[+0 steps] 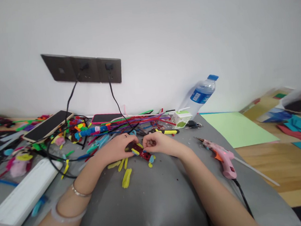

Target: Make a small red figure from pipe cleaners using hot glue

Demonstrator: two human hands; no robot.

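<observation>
A small dark-red craft piece (pixel 144 156) with yellow and light-blue fuzzy bits lies between my hands, just above the grey table (pixel 158 197). It looks made of pipe cleaners. The fingers of my left hand (pixel 120 146) are closed on its upper left end. From the other side, my right hand (pixel 160 143) has its fingertips pinched together against the piece. Whatever those fingertips hold is too small to make out. Close by lie several short yellow pipe cleaner pieces (pixel 126 178), below and left of the craft piece.
At the right, a pink glue gun (pixel 225 160) rests with its cord trailing. A water bottle (pixel 203 93) and small carton (pixel 181 118) stand by the wall. Pale green paper (pixel 237 127) lies beyond. Pipe cleaners, a phone (pixel 49 125) and a white power strip (pixel 25 198) crowd the left.
</observation>
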